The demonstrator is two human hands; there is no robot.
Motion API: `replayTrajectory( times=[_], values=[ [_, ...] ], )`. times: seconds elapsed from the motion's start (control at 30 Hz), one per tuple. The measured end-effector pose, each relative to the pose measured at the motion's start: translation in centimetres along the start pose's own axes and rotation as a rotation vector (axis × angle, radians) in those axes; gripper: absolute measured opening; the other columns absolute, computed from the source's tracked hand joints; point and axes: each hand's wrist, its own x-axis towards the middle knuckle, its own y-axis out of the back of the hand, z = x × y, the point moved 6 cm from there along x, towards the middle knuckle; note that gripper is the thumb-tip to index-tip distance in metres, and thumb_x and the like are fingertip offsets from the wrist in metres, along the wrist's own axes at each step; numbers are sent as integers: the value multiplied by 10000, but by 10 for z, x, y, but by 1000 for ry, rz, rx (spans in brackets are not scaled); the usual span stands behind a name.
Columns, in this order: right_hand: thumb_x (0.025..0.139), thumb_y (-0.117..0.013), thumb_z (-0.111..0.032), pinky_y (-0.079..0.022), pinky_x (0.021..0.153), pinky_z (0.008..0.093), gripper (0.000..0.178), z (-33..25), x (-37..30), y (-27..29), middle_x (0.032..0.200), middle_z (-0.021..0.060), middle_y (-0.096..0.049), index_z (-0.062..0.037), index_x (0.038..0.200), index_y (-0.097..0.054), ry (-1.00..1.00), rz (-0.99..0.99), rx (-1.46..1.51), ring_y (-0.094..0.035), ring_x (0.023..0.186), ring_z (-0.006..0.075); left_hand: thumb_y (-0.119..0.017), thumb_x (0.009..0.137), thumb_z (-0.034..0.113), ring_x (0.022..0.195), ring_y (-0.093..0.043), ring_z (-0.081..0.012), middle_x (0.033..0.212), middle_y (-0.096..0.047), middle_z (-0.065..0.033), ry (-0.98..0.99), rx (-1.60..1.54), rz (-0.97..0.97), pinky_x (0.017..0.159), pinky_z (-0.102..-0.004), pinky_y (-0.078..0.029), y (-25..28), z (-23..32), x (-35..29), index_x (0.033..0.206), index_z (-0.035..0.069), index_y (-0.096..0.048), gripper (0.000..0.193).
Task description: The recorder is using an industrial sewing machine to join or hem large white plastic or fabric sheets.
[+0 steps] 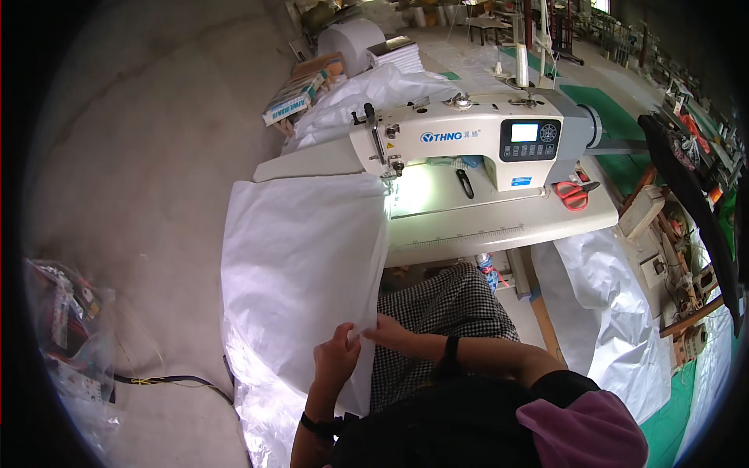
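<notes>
A large white sheet [304, 249] of thin, glossy material hangs from the needle area of a white sewing machine [460, 132] down toward my lap. At its right edge, low in front of me, my left hand [337, 357] pinches the sheet. Close beside it, my right hand [388, 334] grips the same edge with closed fingers. The sheet's upper end lies under the lit needle area, where the presser foot is too small to make out. Both hands are well below the machine bed [499, 222].
Red-handled scissors [573, 195] and black thread snips [465, 183] lie on the machine bed. A thread cone [521, 66] stands behind the machine. More white sheeting [608, 312] hangs at the right. Plastic-wrapped items [74, 335] and a dark cable [175, 381] are on the left.
</notes>
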Motion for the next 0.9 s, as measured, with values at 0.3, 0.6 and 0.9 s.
replayTrajectory(
  times=[0.3, 0.6, 0.9],
  values=[
    [918, -489, -159, -546, 711, 361, 275, -62, -66, -11, 918, 146, -665, 51, 1064, -591, -81, 40, -198, -666, 815, 201, -612, 912, 189, 663, -600, -135, 695, -629, -76, 83, -603, -232, 627, -318, -488, -19, 0, 9, 995, 46, -638, 166],
    [901, -561, -237, -560, 708, 415, 290, -86, -97, -15, 769, 183, -681, 50, 908, -604, 16, -73, -770, -688, 721, 342, -578, 913, 203, 675, -508, -86, 719, -557, -4, 101, -507, -300, 609, -263, -442, -52, 23, 18, 888, 20, -603, 186],
    [887, -517, -283, -542, 753, 422, 316, -179, 2, 138, 819, 188, -690, 3, 950, -636, -33, 462, -1058, -685, 803, 324, -627, 909, 247, 550, -492, -65, 648, -477, 40, 383, -1048, -559, 473, -232, -396, -53, 49, 4, 816, 65, -577, 210]
  ],
)
